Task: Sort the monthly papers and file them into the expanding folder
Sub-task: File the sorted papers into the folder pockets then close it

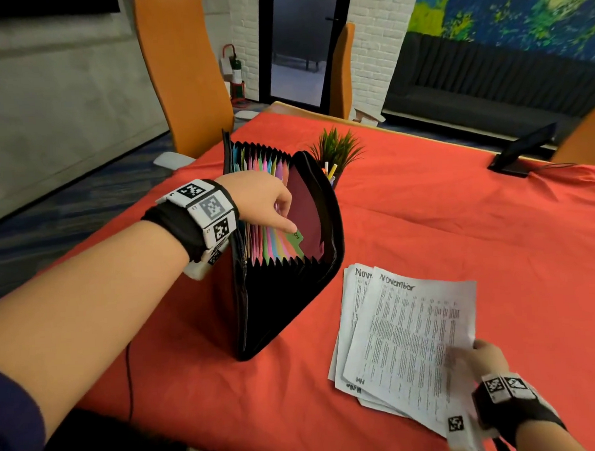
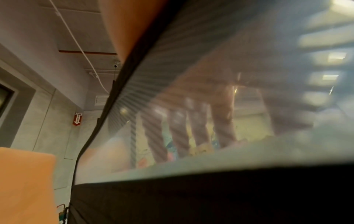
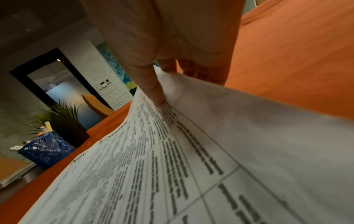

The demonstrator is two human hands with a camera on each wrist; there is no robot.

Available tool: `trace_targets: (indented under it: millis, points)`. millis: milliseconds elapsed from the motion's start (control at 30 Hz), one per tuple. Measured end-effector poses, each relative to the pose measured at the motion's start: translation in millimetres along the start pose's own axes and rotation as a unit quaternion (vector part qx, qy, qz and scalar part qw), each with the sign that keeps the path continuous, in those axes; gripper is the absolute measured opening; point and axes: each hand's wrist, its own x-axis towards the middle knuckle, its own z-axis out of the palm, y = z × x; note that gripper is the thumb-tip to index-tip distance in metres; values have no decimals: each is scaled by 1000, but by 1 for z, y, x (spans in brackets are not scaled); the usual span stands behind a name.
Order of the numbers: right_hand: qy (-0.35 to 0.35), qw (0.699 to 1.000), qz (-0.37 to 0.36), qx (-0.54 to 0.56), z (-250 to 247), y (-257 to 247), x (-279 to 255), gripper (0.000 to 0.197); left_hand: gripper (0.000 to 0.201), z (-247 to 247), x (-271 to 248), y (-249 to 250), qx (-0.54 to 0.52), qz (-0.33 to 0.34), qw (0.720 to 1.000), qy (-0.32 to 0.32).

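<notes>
- Step in hand, by the look of it: finding the November slot. Left hand [image 1: 261, 199] reaching down into the open folder [image 1: 283, 246] at centre frame, index finger pressed on a green tab [image 1: 297, 238] among the coloured dividers [image 1: 273, 243], other fingers loosely curled, nothing clearly pinched.
- From the left wrist view, only blurred fingers [image 2: 222, 121] seen through a hazy panel; grip there impossible to judge.
- Right hand [image 1: 482, 357] at lower right, pinching the near corner of the papers [image 1: 410, 336], thumb [image 3: 151, 84] on top and fingers beneath, that corner raised off the cloth.
- Papers fanned in a loose stack right of the folder, apart from it, two headings reading "November".
- Next move, probably: spreading the chosen pocket wide with the left hand, squaring the fanned sheets, then lifting and sliding them in edge-first; risk of sheets catching on divider tops or splaying.
- Surface: red cloth [image 1: 425, 219] over a table, slightly wrinkled.
- Behind the folder, a small potted plant [image 1: 337, 148] and a blue basket [image 3: 47, 150] holding pens.
- Room: orange chairs [image 1: 180, 70] at upper left, white brick wall, dark doorway at top centre, dark sofa [image 1: 487, 80] and bright mural at upper right.
</notes>
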Motion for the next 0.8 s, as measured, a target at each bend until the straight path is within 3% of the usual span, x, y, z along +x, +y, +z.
trace_targets:
  millis: [100,200,267,333,400,533,667,800]
  points:
    - [-3,999,13,-47,7,2,-4,25,32,1,2,2,15,-7,1000,-14]
    - [-10,988,1,-153,14,1,-8,32,58,3,3,5,-1,-16,1000,-20]
    - [-20,965,-10,-261,21,1,-12,38,70,4,4,6,-10,-19,1000,6]
    - [-5,947,-22,-321,26,1,-15,35,64,5,4,8,-10,-28,999,45]
    - [20,945,-49,-322,30,1,-14,28,45,4,2,7,16,-47,997,66]
    - [5,948,-107,-300,36,-3,-16,22,18,3,-1,4,53,-73,995,37]
    - [-15,944,-100,-314,30,-13,-26,21,17,4,-2,-1,48,-105,992,46]
    - [17,973,-76,-215,29,-13,-33,28,18,3,-7,-3,46,-127,989,65]
